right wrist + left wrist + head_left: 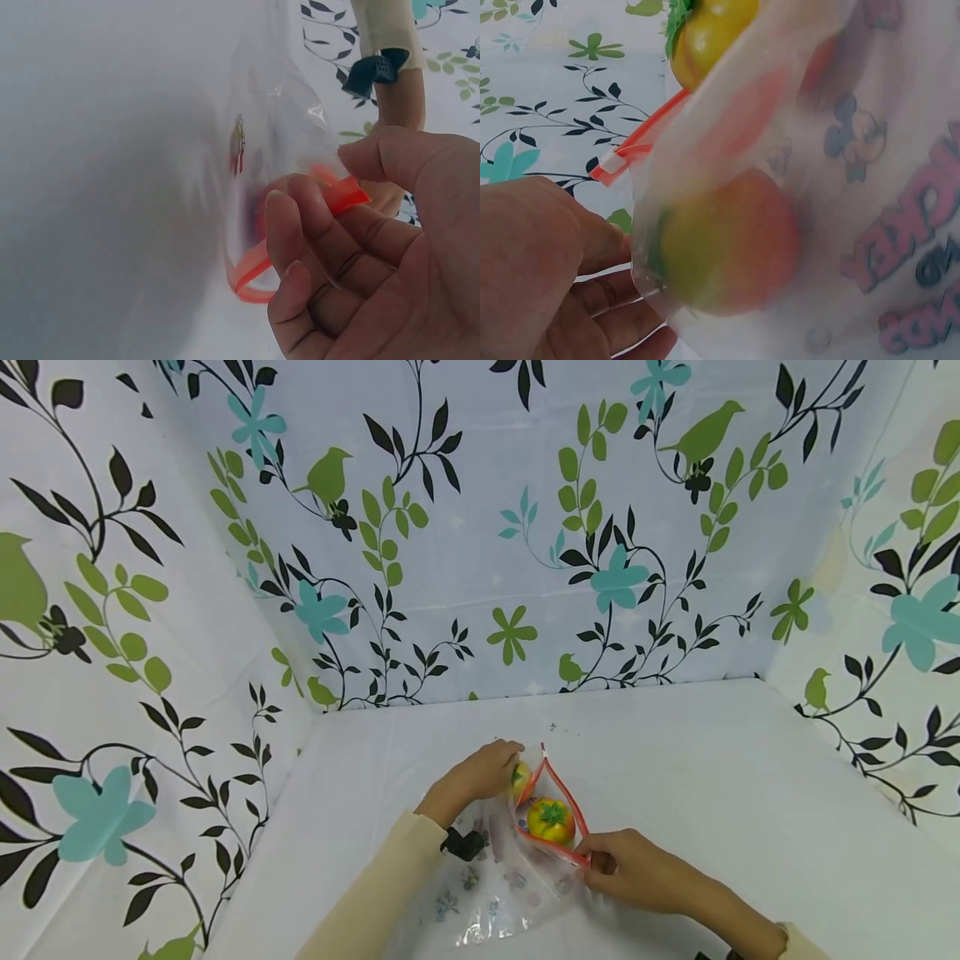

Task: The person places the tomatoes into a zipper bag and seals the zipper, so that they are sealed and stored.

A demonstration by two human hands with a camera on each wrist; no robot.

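A clear zip bag (491,893) with a red zip edge and printed cartoon figures lies on the white table, its mouth spread. A shiny yellow, lobed fruit or vegetable with a green leafy top (551,821) sits at the mouth. Through the bag's wall shows a round yellow-and-red fruit (731,240), close to the left hand. My left hand (487,770) grips the bag's far left side beside this fruit, thumb at the bag's edge and fingers partly hidden behind it. My right hand (637,870) pinches the red zip edge (349,196) at the near right corner.
White cloth covers the table (675,760). A cloth printed with leaves, birds and flowers (465,527) hangs at the back and both sides. A dark wrist strap with a small device (463,844) is on the left wrist, over the bag.
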